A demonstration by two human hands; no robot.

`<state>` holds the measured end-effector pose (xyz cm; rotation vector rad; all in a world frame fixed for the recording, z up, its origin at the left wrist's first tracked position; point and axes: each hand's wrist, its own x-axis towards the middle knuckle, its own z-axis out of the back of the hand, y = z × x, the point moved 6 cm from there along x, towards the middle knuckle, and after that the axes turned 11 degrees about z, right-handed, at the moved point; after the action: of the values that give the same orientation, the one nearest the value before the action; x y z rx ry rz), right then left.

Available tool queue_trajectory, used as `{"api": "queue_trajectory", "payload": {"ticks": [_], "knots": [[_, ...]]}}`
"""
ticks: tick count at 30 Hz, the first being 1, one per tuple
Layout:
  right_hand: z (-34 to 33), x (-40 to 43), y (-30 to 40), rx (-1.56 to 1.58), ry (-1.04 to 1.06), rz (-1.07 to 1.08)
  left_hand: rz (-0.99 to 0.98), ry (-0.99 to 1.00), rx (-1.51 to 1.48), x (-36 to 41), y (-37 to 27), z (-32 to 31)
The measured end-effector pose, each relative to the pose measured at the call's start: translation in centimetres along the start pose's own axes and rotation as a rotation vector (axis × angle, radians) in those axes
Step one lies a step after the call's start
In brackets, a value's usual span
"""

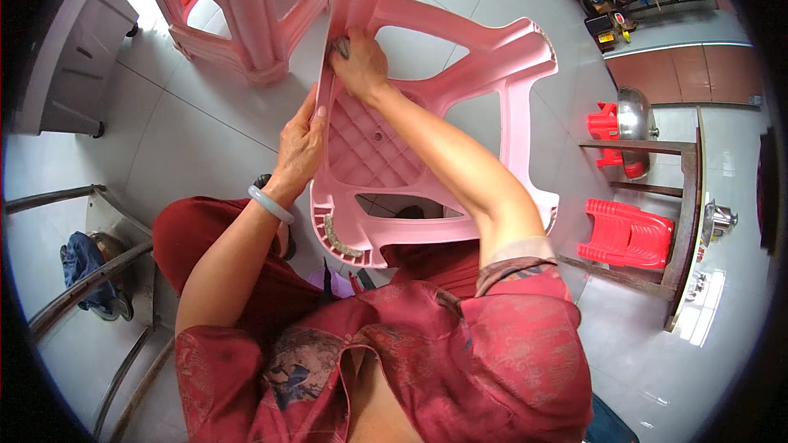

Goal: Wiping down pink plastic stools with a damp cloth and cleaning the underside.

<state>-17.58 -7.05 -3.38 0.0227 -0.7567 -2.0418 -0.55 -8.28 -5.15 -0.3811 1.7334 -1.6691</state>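
A pink plastic stool (pixel 516 135) is turned so that its hollow underside and leg ends face me. Ribs cross the underside of its seat (pixel 377 154), and dark grime marks some leg ends. My left hand (pixel 300 144), below a pale bangle (pixel 271 204), grips the outer edge of the stool's left side. Deep inside the stool, my right hand (pixel 362 67) presses a small grey wad (pixel 340 47), possibly a scourer, to the inner face of that side. Its fingers are partly hidden.
Another pink stool or stack (pixel 246 18) stands ahead. To the left are a grey plastic cabinet (pixel 80 67) and a metal-and-wood frame (pixel 92 283) with blue cloth (pixel 89 274). At right, red plastic stools (pixel 628 232) and a metal basin (pixel 634 126) sit near a table (pixel 686 197).
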Motion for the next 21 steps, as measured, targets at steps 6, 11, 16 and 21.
{"api": "queue_trajectory", "payload": {"ticks": [6,11,16,21], "knots": [[1.3,-6.0,3.4,0.205,0.18,0.354,-0.096,-0.037,-0.184,-0.5,-0.2,-0.3],[0.5,-1.8,1.7,0.018,0.089,0.206,-0.063,0.007,-0.143,0.0,0.1,0.0],[0.3,0.1,0.7,0.008,-0.054,0.117,0.0,0.052,-0.191,0.2,0.1,-0.4],[0.4,-4.6,2.8,0.073,0.085,0.257,-0.078,-0.009,-0.182,0.4,0.6,0.0]]}}
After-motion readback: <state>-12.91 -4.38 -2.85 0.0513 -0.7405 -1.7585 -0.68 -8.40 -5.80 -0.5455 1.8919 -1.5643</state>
